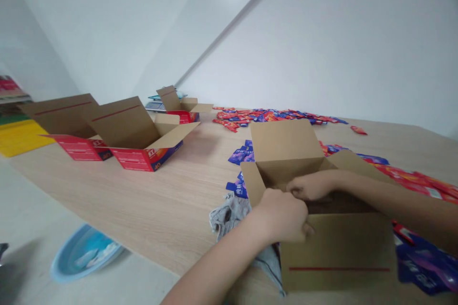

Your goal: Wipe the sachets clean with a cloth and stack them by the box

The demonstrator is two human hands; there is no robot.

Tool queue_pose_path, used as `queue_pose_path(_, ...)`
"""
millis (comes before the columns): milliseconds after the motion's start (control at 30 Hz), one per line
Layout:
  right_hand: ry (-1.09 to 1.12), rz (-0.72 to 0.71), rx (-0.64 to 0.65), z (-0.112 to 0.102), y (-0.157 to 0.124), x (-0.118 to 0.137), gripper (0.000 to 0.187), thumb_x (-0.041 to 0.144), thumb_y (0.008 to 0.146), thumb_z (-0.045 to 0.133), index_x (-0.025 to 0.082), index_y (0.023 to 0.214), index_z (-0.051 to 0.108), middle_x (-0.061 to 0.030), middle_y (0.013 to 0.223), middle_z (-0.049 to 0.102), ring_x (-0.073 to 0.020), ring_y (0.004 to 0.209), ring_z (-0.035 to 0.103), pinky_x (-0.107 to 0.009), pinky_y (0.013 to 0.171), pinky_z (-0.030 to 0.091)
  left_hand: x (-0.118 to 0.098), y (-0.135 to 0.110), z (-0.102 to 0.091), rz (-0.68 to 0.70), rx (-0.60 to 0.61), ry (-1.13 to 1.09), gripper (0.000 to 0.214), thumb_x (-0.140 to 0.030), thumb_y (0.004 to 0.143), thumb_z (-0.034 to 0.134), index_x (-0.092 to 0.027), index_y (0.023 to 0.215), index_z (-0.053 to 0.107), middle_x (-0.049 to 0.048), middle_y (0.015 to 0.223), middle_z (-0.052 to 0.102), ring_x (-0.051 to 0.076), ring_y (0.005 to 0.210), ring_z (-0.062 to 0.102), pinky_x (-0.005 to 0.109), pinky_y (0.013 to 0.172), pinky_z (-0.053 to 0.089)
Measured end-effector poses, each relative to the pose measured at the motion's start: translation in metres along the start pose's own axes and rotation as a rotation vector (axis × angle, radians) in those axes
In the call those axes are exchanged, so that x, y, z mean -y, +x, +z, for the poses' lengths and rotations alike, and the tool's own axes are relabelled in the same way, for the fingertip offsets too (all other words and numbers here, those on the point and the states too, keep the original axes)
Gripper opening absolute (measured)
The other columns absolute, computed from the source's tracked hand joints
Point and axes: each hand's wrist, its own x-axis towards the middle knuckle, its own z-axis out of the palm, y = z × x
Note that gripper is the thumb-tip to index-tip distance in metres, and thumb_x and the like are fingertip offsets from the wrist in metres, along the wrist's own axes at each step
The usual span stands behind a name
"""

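An open cardboard box (339, 243) with a brown inside stands in front of me, its flaps folded outward. My left hand (282, 214) is closed over its near left corner, the fingers curled at the rim by the front flap. My right hand (311, 185) reaches into the box opening with its fingers bent closed. Whatever those fingers hold, if anything, is hidden, and the box floor is mostly out of sight. A grey cloth (229, 214) lies against the box's left side. Purple sachets (243, 154) lie just beyond the cloth.
Red and purple packets (272, 115) are heaped along the back. More red packets (418, 181) and dark purple pouches (425, 264) lie to the right. Several open red boxes (134, 159) stand at left on the wooden table (171, 195). A blue basin (84, 252) sits below the table edge.
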Motion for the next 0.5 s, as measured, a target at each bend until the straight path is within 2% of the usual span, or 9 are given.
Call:
queue_pose_path(67,0.005,-0.017,-0.098,-0.028,-0.026,0.011,0.03,0.03,0.087,0.044,0.015,0.102,0.065,-0.0082,0.096,0.068,-0.02,0.084,0.062,-0.032,0.074,0.047,0.006,-0.005,-0.013,-0.031,-0.083,0.036,0.032,-0.043,0.088,0.053,-0.018,0.091,0.074,0.0119,0.09,0.076,0.032,0.087,0.072,0.039,0.069,0.053)
queue_pose_path(100,-0.008,-0.015,-0.184,-0.043,-0.042,0.018,0.032,0.034,0.09,0.042,0.016,0.105,0.064,-0.0071,0.096,0.068,-0.0194,0.084,0.062,-0.031,0.074,0.047,0.01,-0.009,-0.022,-0.051,-0.125,0.046,0.03,-0.041,0.088,0.053,-0.019,0.09,0.073,0.0108,0.088,0.075,0.031,0.086,0.072,0.038,0.068,0.053)
queue_pose_path(200,-0.138,0.013,-0.573,-0.083,-0.089,0.037,0.037,0.042,0.092,0.041,0.017,0.102,0.065,-0.0054,0.095,0.067,-0.0179,0.085,0.061,-0.031,0.075,0.045,0.032,-0.02,-0.054,-0.16,-0.236,0.03,0.029,-0.043,0.087,0.053,-0.021,0.084,0.073,0.0078,0.083,0.074,0.026,0.082,0.071,0.032,0.066,0.05)
queue_pose_path(267,-0.151,0.002,-0.818,-0.099,-0.113,0.044,0.042,0.046,0.091,0.04,0.014,0.099,0.065,-0.0037,0.088,0.066,-0.0148,0.081,0.059,-0.031,0.074,0.043,0.055,-0.023,-0.075,-0.303,-0.338,0.019,0.027,-0.042,0.087,0.053,-0.023,0.085,0.073,0.0055,0.084,0.074,0.023,0.082,0.07,0.029,0.068,0.049)
queue_pose_path(300,-0.154,0.011,-0.917,-0.104,-0.122,0.046,0.045,0.048,0.091,0.039,0.013,0.099,0.065,-0.0026,0.085,0.066,-0.0133,0.079,0.058,-0.031,0.073,0.042,0.069,-0.021,-0.084,-0.419,-0.384,0.012,0.027,-0.044,0.087,0.054,-0.024,0.086,0.073,0.0043,0.087,0.075,0.022,0.083,0.069,0.029,0.07,0.049)
queue_pose_path(367,-0.181,0.047,-1.052,-0.108,-0.133,0.043,0.05,0.054,0.089,0.038,0.012,0.098,0.065,-0.0013,0.081,0.065,-0.0116,0.077,0.057,-0.032,0.073,0.042,0.102,-0.01,-0.098,-0.559,-0.436,0.041,0.032,-0.045,0.09,0.05,-0.022,0.091,0.072,0.007,0.093,0.074,0.025,0.09,0.069,0.031,0.074,0.05)
queue_pose_path(433,-0.237,0.087,-1.094,-0.106,-0.14,0.031,0.058,0.062,0.086,0.037,0.014,0.097,0.067,-0.0016,0.083,0.067,-0.0118,0.077,0.058,-0.033,0.073,0.042,0.142,0.008,-0.109,-0.697,-0.478,0.073,0.036,-0.045,0.093,0.045,-0.02,0.097,0.071,0.0109,0.1,0.073,0.028,0.099,0.067,0.035,0.079,0.05)
queue_pose_path(500,-0.288,0.161,-1.142,-0.099,-0.147,0.008,0.065,0.071,0.082,0.036,0.017,0.093,0.07,-0.0018,0.086,0.069,-0.0122,0.077,0.059,-0.033,0.072,0.044,0.184,0.031,-0.114,-0.831,-0.483,0.082,0.033,-0.042,0.093,0.048,-0.018,0.102,0.069,0.0133,0.106,0.071,0.03,0.103,0.066,0.038,0.082,0.051)
